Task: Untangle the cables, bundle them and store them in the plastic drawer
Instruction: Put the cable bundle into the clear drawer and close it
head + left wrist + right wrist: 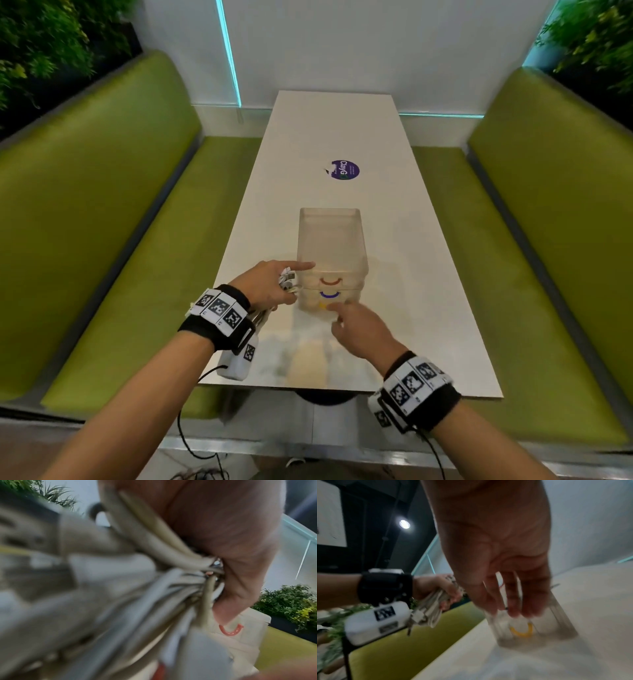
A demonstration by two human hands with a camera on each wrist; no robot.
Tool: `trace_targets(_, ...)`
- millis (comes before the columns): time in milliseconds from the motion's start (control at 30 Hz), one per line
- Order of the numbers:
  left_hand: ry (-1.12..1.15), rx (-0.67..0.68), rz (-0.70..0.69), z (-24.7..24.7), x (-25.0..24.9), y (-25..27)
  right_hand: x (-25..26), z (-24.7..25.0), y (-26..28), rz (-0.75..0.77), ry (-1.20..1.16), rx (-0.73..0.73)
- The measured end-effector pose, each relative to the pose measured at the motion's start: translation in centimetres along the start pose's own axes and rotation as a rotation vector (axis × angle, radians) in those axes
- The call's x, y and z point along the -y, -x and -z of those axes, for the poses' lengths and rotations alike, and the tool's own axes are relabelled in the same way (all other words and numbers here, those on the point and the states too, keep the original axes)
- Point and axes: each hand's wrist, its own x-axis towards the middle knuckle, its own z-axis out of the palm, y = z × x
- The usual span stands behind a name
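A translucent plastic drawer unit [330, 246] stands on the white table [428, 274], with a red handle [331, 282], a blue handle [329, 294] and a yellow handle [323, 305] facing me. My left hand [270, 286] grips a bundle of pale cables [287, 280] at the unit's left side, its index finger stretched out against the unit. In the left wrist view the cable bundle [154, 588] fills the frame, with the red handle [230, 630] beyond it. My right hand [356, 325] reaches to the bottom drawer, its straight fingers [515, 601] just above the yellow handle [521, 631]. All drawers look closed.
A round purple sticker [345, 170] lies further back on the table. Green padded benches [102, 240] flank the table on both sides. A white wall closes the far end, and plants [41, 51] sit behind the benches.
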Motion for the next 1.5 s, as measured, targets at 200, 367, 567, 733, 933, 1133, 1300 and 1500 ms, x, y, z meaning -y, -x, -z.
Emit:
trace_targets(200,0.071,0.016,0.026,0.2,0.2,0.0,-0.4,-2.7,-2.8,-0.111,0.117,0.266)
trace_targets(367,0.081,-0.004,0.047,0.0,-0.1,-0.2,-0.6,-3.0,-1.6,-0.093,0.066,0.203)
trace_targets(567,0.096,-0.008,0.071,-0.2,0.2,-0.7,-0.4,-2.6,2.2,0.030,0.122,0.207)
trace_targets(733,0.097,-0.010,0.087,-0.3,0.2,-0.9,-0.4,-2.6,1.6,0.036,0.087,0.086)
trace_targets(933,0.140,-0.009,0.090,-0.2,0.1,-0.8,-0.2,-3.2,3.3,0.089,0.038,0.299)
trace_targets(1133,0.561,-0.097,-0.147,-1.5,-1.2,1.8,3.6,0.8,4.0,0.079,-0.690,0.076)
trace_targets(1300,1.021,-0.325,-0.259,-4.3,-4.9,2.8,6.1,3.2,3.1,0.156,-1.075,0.120)
trace_targets(1500,0.956,-0.270,-0.316,-5.3,-5.2,3.3,5.9,3.8,3.8,0.105,-1.050,-0.010)
